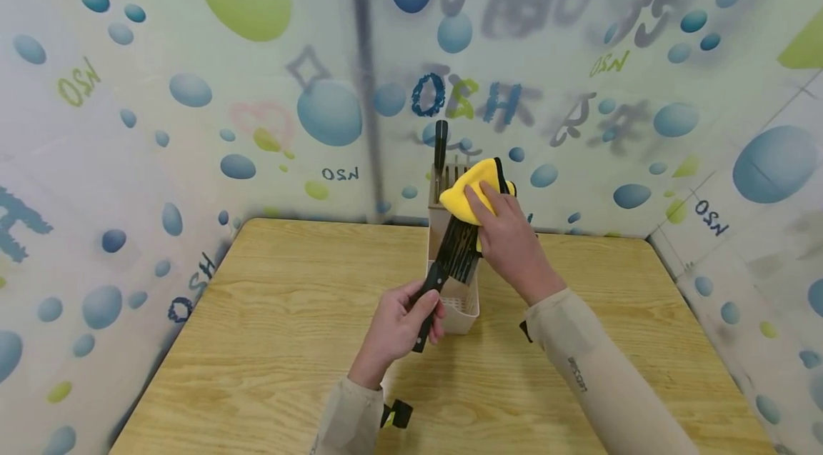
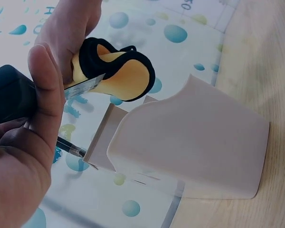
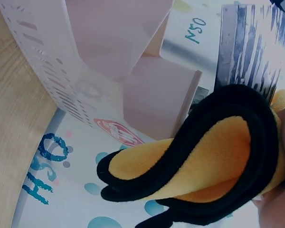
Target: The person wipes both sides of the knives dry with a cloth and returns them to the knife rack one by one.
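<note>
My left hand (image 1: 400,323) grips the black riveted handle of a broad-bladed kitchen knife (image 1: 458,249), thumb on top. The blade slants up and away, with dark and light streaks across it. A yellow cloth (image 1: 464,192) with black edging is folded over the blade's far end, pinched there by my right hand (image 1: 514,244). In the right wrist view the cloth (image 3: 213,161) hangs in a loose fold beside the streaked blade (image 3: 249,47). Behind the hands stands a beige knife holder (image 1: 464,325); a second black-handled knife (image 1: 440,144) is upright in its slotted top.
The holder (image 2: 194,142) stands on a wood-grain table (image 1: 308,298), close to the back wall (image 1: 308,183), which is printed with drops and letters. Similar side walls (image 1: 96,226) enclose the table. Black wrist straps (image 1: 400,413) show at both sleeves.
</note>
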{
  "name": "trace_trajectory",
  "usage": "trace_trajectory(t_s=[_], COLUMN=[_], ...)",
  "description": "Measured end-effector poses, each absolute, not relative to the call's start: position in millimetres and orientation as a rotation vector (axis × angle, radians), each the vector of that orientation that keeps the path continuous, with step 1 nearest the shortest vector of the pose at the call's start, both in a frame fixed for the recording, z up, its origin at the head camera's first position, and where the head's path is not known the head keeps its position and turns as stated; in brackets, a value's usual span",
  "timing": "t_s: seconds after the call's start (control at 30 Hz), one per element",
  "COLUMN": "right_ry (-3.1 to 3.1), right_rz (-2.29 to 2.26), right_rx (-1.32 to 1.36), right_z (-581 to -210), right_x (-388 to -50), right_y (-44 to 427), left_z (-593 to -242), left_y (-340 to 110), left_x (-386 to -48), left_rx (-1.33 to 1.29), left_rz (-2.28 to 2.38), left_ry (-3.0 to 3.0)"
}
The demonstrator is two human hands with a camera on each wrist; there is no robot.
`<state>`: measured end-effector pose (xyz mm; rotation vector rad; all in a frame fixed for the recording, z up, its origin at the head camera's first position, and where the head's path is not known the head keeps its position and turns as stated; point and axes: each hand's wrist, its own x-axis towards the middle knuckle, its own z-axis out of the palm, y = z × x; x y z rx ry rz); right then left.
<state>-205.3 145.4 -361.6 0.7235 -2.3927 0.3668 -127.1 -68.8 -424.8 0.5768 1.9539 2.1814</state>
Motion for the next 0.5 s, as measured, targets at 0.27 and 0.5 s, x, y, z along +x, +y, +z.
trace_trajectory(t_s=[0.27, 0.5], right_ry=[-2.364, -2.341], right_rz=[0.396, 0.402], right_rx=[0.755, 0.783], right_z=[-363.4, -364.7], right_x=[-198.7, -192.1], right_y=[143.0, 140.9], left_z=[-421.6, -420.1], left_y=[-68.9, -69.0], left_x=[-127.6, -128.2], left_rx=[0.555, 0.557], left_rz=[2.191, 2.201], left_ry=[1.945, 1.943])
